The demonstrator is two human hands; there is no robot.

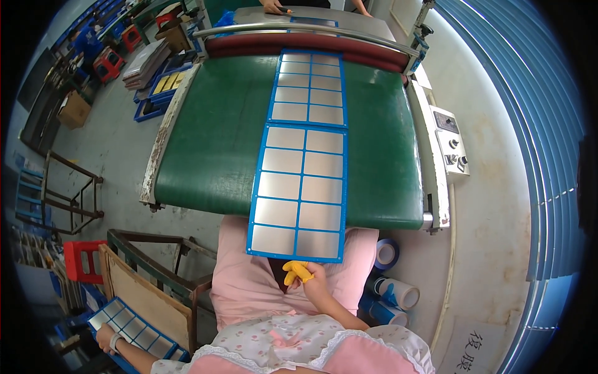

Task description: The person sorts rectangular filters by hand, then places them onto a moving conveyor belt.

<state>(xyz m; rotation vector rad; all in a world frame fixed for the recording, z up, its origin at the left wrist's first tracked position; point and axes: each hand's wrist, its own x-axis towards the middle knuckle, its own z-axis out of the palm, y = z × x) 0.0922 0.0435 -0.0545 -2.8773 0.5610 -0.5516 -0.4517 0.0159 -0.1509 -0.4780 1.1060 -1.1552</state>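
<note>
Two long metal panels with blue grid frames lie end to end on the green conveyor belt [212, 137]. The nearer panel [278, 184] overhangs the belt's front edge above my lap; the farther panel [326, 83] reaches the red roller. Just below the nearer panel's front edge is my right hand [305, 274], apart from it. Yellow covers sit on some of its curled fingers, and nothing shows between them. At lower left, my left hand [107, 338] grips the edge of another blue-framed panel [138, 330], which lies beside a brown board; its fingertips are partly hidden.
A dark red roller [261, 45] and a metal bar cross the belt's far end. Beyond, another person's hands [272, 6] are at a grey table. A control box [450, 140] is on the right. Film rolls [398, 294] stand beside my leg; a red stool [84, 260] is left.
</note>
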